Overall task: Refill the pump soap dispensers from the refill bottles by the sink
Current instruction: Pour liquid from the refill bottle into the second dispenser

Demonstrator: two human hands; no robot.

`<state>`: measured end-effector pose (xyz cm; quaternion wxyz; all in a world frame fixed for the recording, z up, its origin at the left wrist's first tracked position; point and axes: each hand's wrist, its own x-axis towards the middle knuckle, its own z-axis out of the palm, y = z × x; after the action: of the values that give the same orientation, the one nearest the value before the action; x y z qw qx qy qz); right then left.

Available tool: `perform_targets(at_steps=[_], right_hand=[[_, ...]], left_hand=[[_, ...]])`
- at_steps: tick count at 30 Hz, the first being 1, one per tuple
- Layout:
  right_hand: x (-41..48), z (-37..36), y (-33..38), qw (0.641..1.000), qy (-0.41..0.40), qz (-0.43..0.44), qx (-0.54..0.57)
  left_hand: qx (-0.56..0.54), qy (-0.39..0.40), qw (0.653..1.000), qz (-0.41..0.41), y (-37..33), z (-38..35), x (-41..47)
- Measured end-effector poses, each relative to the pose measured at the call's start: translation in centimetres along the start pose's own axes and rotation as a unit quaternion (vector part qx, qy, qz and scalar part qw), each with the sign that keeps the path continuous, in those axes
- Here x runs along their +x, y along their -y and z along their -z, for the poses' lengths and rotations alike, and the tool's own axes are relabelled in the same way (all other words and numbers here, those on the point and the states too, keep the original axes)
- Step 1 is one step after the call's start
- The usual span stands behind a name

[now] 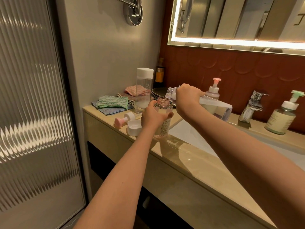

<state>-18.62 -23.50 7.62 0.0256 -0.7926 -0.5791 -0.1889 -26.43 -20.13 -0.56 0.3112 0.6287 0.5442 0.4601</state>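
At the left end of the beige stone worktop, about ten o'clock from my hands, lie folded green, blue and pink cloths. Just beside them stands a tall clear square refill bottle with a white cap, closed, with only a little pale liquid at its bottom. At seven o'clock of that bottle a pink-and-white pump head lies on its side, with a loose white cap mouth-up next to it.

My left hand has its fingers wrapped round the small clear dispenser bottle with a threaded neck, which stands open at the sink's left edge. At one o'clock of it my right hand grips the shoulder of a large clear uncapped refill bottle. That bottle is tipped nearly flat, its ribbed mouth just over the dispenser's opening. I cannot tell whether soap is running.

Farther right along the back edge stand a pink-pump foam dispenser, a chrome tap and a green-pump dispenser, the last at three o'clock, both with pumps on.

I judge this to be mid-way through one fill: pump off, pour starting or under way. Left to do are finishing the pour, screwing the pump back, recapping, and checking the other two, whose levels I cannot read.
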Motion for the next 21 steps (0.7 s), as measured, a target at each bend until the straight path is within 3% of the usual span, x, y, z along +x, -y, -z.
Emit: perform_targets(at_steps=[21], right_hand=[[-0.17,0.23,0.10,0.999,-0.007,0.011,-0.034]], left_hand=[[0.001,0.000,1.000,0.002,0.00,-0.01,0.01]])
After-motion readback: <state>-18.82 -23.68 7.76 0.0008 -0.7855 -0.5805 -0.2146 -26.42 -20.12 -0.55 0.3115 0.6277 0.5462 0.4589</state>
